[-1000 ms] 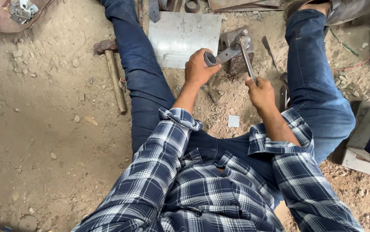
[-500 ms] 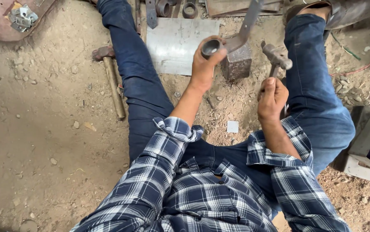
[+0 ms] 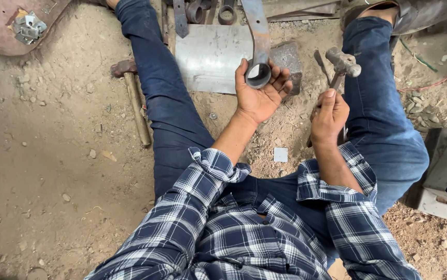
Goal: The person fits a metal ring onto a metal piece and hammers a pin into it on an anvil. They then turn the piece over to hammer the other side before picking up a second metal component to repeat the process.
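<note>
Steel strap [image 3: 257, 39] with a ring end is cradled in the half-open left hand [image 3: 259, 93], above the metal sheet [image 3: 210, 57] on the dirt floor [image 3: 52, 171]. A hammer [image 3: 340, 67] is gripped, head up, in the closed right hand [image 3: 329, 116].

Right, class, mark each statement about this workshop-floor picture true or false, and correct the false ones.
1. The left hand holds a metal strap with a ring end. True.
2. The right hand holds a saw. False: it grips a small hammer.
3. A second, wooden-handled hammer lies on the ground beside the person's left leg. True.
4. The flat metal sheet rests on the person's lap. False: it lies on the ground between the legs.
</note>
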